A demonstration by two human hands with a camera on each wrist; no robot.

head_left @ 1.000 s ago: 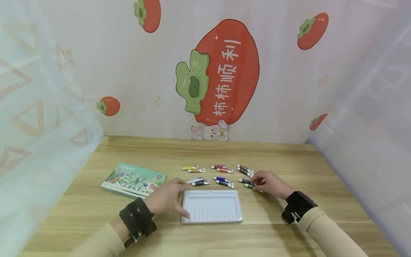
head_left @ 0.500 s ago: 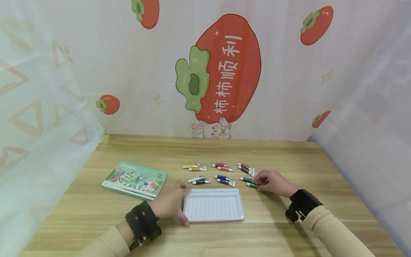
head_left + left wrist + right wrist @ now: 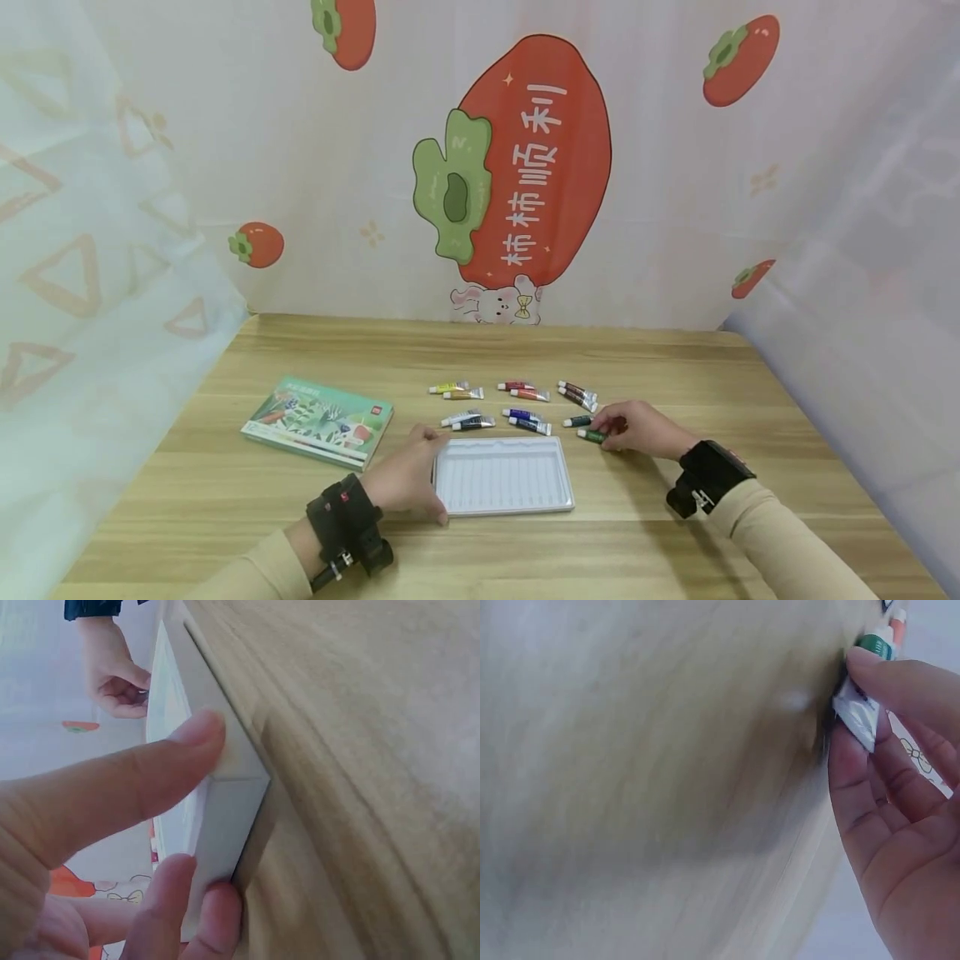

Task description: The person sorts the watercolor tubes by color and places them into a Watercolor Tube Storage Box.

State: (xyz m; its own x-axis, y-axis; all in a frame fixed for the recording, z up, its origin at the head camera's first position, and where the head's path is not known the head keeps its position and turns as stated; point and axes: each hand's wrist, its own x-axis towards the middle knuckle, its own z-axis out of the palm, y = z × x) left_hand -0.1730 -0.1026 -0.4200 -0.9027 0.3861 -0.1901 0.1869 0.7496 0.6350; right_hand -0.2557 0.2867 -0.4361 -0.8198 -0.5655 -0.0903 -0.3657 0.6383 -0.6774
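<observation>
A shallow white tray (image 3: 504, 477) with ribbed slots lies on the wooden table. My left hand (image 3: 408, 479) grips its left end. In the left wrist view the thumb presses the tray's long side wall (image 3: 232, 742), and curled fingers (image 3: 217, 919) lie against the short one. To the right of the tray, my right hand (image 3: 637, 429) pinches a small green paint tube (image 3: 591, 435) by its crimped silver end. The right wrist view shows this tube (image 3: 857, 712) between thumb and fingers, low over the wood. A dark green tube (image 3: 577, 422) lies just behind it.
Paint tubes lie in pairs behind the tray: yellow (image 3: 448, 387) and ochre, red (image 3: 516, 386) and orange, brown (image 3: 577, 396), white and black (image 3: 472, 423), and blues (image 3: 528, 426). A green illustrated box (image 3: 318, 421) stands left. A printed curtain (image 3: 337, 167) hangs behind the table.
My left hand has come round the tray's left end, and the tray has shifted slightly away from me. The green tube has slid a little right with my right fingers.
</observation>
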